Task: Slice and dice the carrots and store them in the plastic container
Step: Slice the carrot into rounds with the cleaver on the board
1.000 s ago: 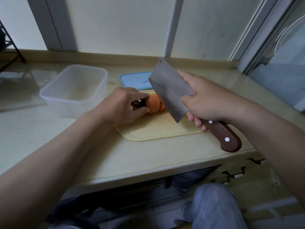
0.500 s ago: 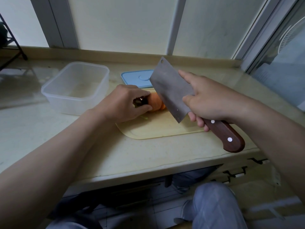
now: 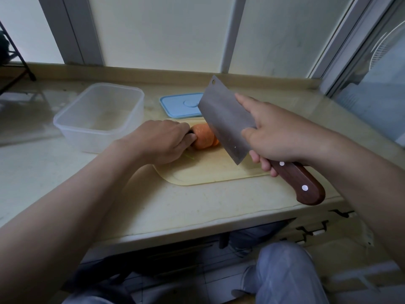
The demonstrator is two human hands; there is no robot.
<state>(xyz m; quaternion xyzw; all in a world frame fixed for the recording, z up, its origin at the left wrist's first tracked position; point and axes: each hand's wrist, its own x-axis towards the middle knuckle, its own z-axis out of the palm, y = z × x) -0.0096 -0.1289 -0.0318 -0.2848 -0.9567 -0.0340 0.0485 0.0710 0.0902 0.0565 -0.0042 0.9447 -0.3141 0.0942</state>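
One carrot (image 3: pixel 202 137) in left hand (image 3: pixel 162 141); right hand (image 3: pixel 278 137) grips cleaver (image 3: pixel 225 119).

Bare counter (image 3: pixel 197 207) lies open before the cutting board (image 3: pixel 208 172); the container (image 3: pixel 92 139) stands close left, the lid (image 3: pixel 177 106) just behind; the cleaver (image 3: pixel 225 121) slants over the carrot (image 3: pixel 202 137) mid-board.

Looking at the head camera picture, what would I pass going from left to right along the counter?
plastic container → left hand → carrot → cleaver → right hand
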